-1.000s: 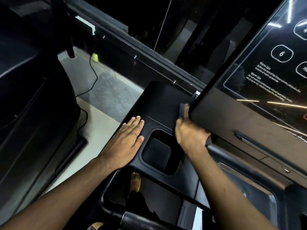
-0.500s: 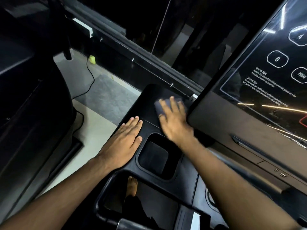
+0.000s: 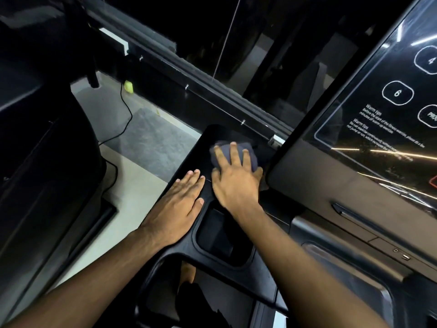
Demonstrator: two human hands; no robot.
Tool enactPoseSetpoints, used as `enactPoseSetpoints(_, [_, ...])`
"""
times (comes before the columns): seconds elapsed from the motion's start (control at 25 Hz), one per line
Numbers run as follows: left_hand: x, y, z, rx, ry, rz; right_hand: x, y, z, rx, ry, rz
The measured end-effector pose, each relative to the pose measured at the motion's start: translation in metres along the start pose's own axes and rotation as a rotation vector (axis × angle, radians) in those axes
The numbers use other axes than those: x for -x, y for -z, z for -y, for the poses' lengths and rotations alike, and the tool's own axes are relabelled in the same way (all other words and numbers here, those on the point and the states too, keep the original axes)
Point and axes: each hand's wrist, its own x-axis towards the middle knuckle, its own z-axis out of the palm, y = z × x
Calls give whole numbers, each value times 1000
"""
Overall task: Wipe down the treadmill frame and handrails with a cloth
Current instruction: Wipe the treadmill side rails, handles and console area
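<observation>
A black treadmill console tray [image 3: 205, 140] fills the middle of the view, with a square cup recess [image 3: 220, 235] in it. My right hand [image 3: 234, 178] lies flat on a dark grey cloth [image 3: 250, 152], pressing it onto the tray's far end beside the console's left edge. Most of the cloth is hidden under the fingers. My left hand [image 3: 177, 204] rests flat on the tray's left edge, fingers together, holding nothing. The glossy console panel [image 3: 378, 129] with white button outlines and printed tips rises at the right.
Another dark machine [image 3: 47, 162] stands close on the left. A black cable [image 3: 125, 119] runs over the pale floor and a grey mat [image 3: 151, 140]. A black window rail [image 3: 212, 91] crosses behind the tray. A bare foot [image 3: 188, 273] shows below the tray.
My right hand has come out from the console's edge and slid left and back across the tray with the cloth under it. My left hand has stayed in place.
</observation>
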Motion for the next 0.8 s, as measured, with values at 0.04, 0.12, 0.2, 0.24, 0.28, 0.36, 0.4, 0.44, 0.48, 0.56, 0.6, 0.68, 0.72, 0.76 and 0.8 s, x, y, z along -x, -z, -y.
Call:
enactPoseSetpoints(0.04, [2, 0, 0, 1, -1, 1, 10, 6, 0, -46, 32, 29])
enactPoseSetpoints(0.12, [7, 1, -3, 0, -4, 27, 28, 20, -6, -86, -145, 124])
enactPoseSetpoints(0.2, [16, 2, -7, -23, -20, 42, 62, 17, -5, 170, -310, 147])
enactPoseSetpoints(0.24, [20, 2, -8, -41, -27, 45, 77, 11, -4, 258, -293, 161])
enactPoseSetpoints(0.28, [24, 2, -8, -58, -33, 49, 85, 9, -6, 275, -262, 155])
enactPoseSetpoints(0.36, [30, -1, -7, -86, -52, 59, 75, 14, -26, 251, -255, 122])
enactPoseSetpoints(0.4, [33, -1, -6, -95, -53, 65, 74, 20, -28, 236, -320, 127])
enactPoseSetpoints(0.44, [35, -1, -6, -100, -55, 70, 84, 19, -27, 237, -379, 123])
enactPoseSetpoints(0.48, [37, 0, -6, -101, -57, 70, 104, 15, -20, 257, -376, 106])
enactPoseSetpoints(0.56, [41, 1, -9, -108, -63, 65, 145, 3, -5, 277, -305, 154])
enactPoseSetpoints(0.6, [44, 1, -10, -113, -65, 66, 146, 2, -8, 236, -283, 166])
enactPoseSetpoints(0.68, [48, 3, -11, -116, -62, 74, 131, 10, -20, 152, -406, 137])
enactPoseSetpoints(0.72, [52, 3, -12, -115, -57, 82, 132, 13, -18, 147, -473, 129])
enactPoseSetpoints(0.76, [56, 3, -12, -118, -52, 86, 143, 10, -11, 176, -472, 134])
enactPoseSetpoints(0.8, [59, 3, -12, -124, -49, 82, 159, 6, 0, 208, -426, 162])
